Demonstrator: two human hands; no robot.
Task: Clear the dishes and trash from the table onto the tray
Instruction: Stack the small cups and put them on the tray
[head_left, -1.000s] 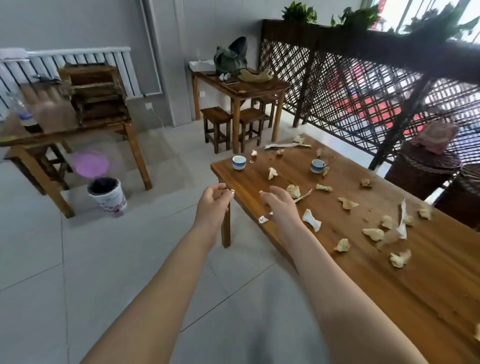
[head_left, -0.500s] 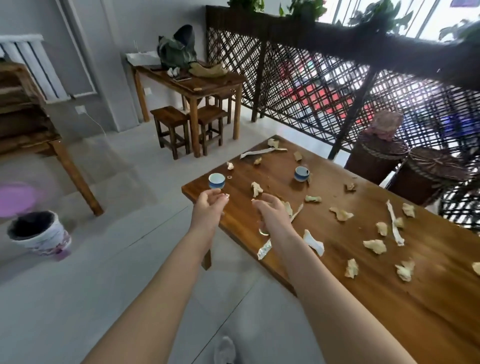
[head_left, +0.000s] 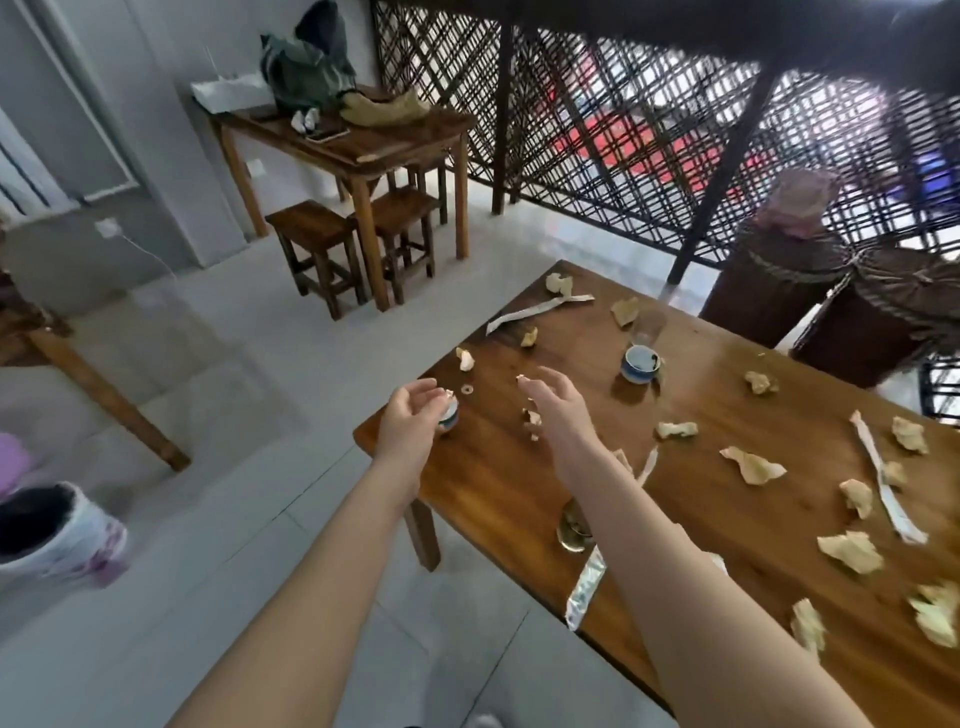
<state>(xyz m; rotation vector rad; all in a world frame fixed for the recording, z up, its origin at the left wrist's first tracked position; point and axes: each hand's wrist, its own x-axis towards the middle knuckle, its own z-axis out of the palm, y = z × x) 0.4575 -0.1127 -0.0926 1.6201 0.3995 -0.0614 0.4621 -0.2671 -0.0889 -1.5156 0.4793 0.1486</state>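
Teacup (head_left: 450, 417) at table corner, right against left hand's fingertips.
Left hand (head_left: 408, 415) curled at cup, grip on it unclear; right hand (head_left: 558, 410) just right, fingers spread, holding nothing; second cup (head_left: 641, 364) farther right; crumpled scraps (head_left: 750, 465) strewn beyond across wooden table (head_left: 493, 483).

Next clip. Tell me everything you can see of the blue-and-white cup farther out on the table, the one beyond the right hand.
The cup is small and round and looks ceramic. It has a blue band outside and a white inside that carries a dark smear or dregs. It stands upright on the wooden table, toward the far side. A clear glass stands just behind it; whether they touch is unclear. The right hand is apart from it, and nothing holds it.
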